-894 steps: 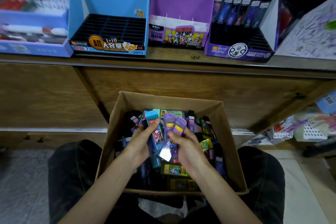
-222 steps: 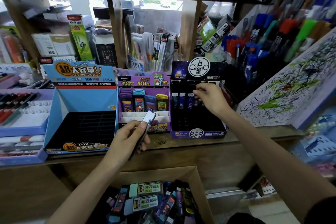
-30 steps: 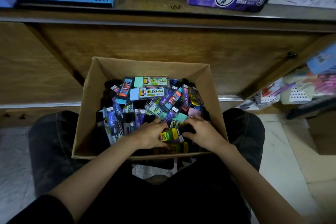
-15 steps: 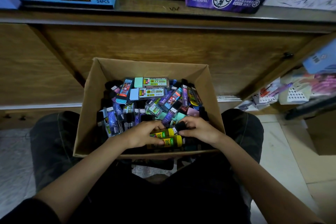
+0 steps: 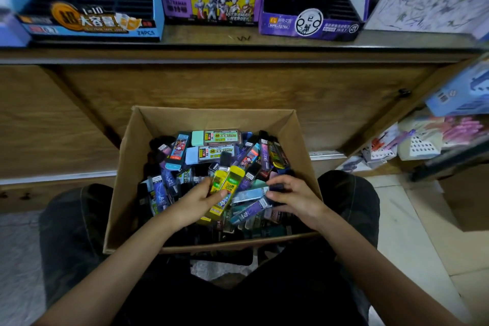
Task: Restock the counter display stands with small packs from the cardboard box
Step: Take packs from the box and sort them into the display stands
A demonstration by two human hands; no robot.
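**Yellow packs up off the pile, left hand has them**

Since half a second ago you've swung the two yellow packs (image 5: 227,185) from lying flat across the pile to standing on end. They sit side by side with their tops tilted away from you. Your left hand (image 5: 194,205) grips both, thumb across the front and fingers behind. Their labels are green and black, too blurred to read.

Your right hand (image 5: 295,200) is just beside them, on the loose packs at the near right of the cardboard box (image 5: 127,167). Its fingers curl over a dark navy pack (image 5: 277,187); can't tell if that's pinched or only touched.

The box sits between your thighs, below the counter (image 5: 238,41), heaped with small packs. A mint pack (image 5: 197,137) and a pale blue pack (image 5: 191,155) lie at the far side, each with a yellow badge reading "200". Several dark purple ones carry a white looping logo.

Three stands are on the counter:
- **Blue stand (image 5: 87,21), left:** black slotted tray showing, front reads "1-10", "大容量", "24PCS".
- **Purple stand (image 5: 211,5), middle:** reads "ULTRAMAN HEROES", with a row of packs upright at the back.
- **Dark purple stand (image 5: 309,25), right:** round white logo, a code that looks like "MPK-J078A", "48 PCS", and a row of purple packs upright at the back.
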